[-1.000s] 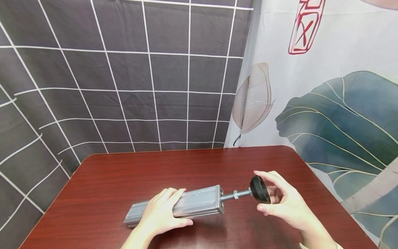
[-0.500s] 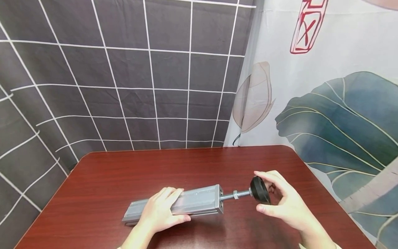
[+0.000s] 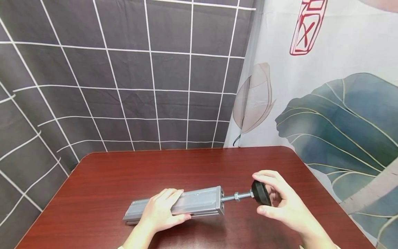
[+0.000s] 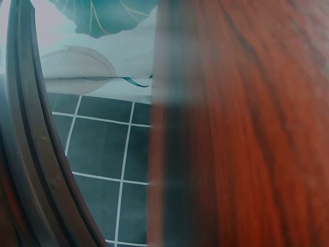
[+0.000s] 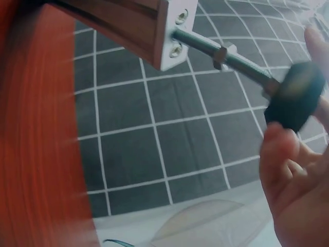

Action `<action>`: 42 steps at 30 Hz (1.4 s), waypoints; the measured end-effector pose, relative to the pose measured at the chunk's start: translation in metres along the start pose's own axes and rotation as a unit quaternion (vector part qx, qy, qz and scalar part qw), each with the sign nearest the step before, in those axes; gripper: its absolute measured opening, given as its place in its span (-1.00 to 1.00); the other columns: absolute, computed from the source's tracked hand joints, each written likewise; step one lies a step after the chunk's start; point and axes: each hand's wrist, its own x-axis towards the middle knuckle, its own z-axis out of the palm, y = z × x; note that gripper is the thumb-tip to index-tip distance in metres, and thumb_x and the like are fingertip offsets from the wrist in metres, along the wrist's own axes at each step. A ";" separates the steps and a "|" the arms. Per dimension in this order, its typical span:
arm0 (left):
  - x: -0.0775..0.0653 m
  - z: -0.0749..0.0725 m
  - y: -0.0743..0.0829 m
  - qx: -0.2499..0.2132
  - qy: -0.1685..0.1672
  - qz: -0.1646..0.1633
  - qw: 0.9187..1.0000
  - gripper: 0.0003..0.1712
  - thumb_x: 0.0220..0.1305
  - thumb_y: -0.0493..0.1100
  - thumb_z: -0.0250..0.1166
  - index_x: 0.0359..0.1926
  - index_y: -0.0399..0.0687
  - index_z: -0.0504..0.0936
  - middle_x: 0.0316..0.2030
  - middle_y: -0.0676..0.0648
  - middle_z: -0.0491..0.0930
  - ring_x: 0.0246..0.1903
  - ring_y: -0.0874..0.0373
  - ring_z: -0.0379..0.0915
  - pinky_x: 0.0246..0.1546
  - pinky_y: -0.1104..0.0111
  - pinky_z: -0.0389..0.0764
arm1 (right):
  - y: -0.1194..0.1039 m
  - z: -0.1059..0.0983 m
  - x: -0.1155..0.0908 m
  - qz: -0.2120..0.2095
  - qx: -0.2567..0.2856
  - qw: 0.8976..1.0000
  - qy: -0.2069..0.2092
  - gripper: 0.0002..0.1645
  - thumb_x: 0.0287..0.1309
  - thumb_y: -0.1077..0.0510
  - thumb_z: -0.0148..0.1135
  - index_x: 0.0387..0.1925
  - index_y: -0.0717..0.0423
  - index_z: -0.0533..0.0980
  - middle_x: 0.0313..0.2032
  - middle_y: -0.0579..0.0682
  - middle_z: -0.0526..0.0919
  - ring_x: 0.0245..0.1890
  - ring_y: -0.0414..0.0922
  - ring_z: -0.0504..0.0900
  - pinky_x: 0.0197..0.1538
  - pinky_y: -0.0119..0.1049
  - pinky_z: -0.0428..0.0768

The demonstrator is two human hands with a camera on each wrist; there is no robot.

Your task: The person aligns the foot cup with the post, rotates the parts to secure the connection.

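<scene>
A silver aluminium profile (image 3: 202,200) lies slanted over the table in the head view, its right end raised. My left hand (image 3: 159,211) grips its middle, fingers over the top and thumb along the near side. From the end plate (image 5: 177,33) a threaded rod (image 3: 228,198) sticks out, carrying a hex nut (image 5: 224,55). A black levelling foot (image 3: 261,193) sits at the rod's tip. My right hand (image 3: 287,205) holds this foot by its rim, index finger above and thumb below. Grooves of the profile (image 4: 43,149) fill the left side of the left wrist view.
The dark red wooden table (image 3: 149,166) has rounded far corners. Behind it hangs a grey curtain (image 3: 169,103) with a white grid, and at the right a white curtain (image 3: 267,41) printed with large leaves.
The right hand's fingers have shifted a little round the foot's rim, and the foot now sits slightly lower and further right. The left hand keeps its grip on the profile.
</scene>
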 end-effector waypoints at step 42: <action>0.002 0.000 0.002 -0.015 -0.012 -0.008 1.000 -0.25 -0.29 0.36 0.42 -0.12 -0.01 0.63 -0.26 0.09 0.58 -0.24 0.21 0.50 -0.26 0.36 0.51 | -0.002 -0.014 -0.008 0.007 0.028 0.997 -0.075 -0.03 -0.23 0.62 0.29 0.31 0.29 0.18 0.22 0.03 0.17 -0.38 -0.15 0.58 -0.46 -0.36 0.57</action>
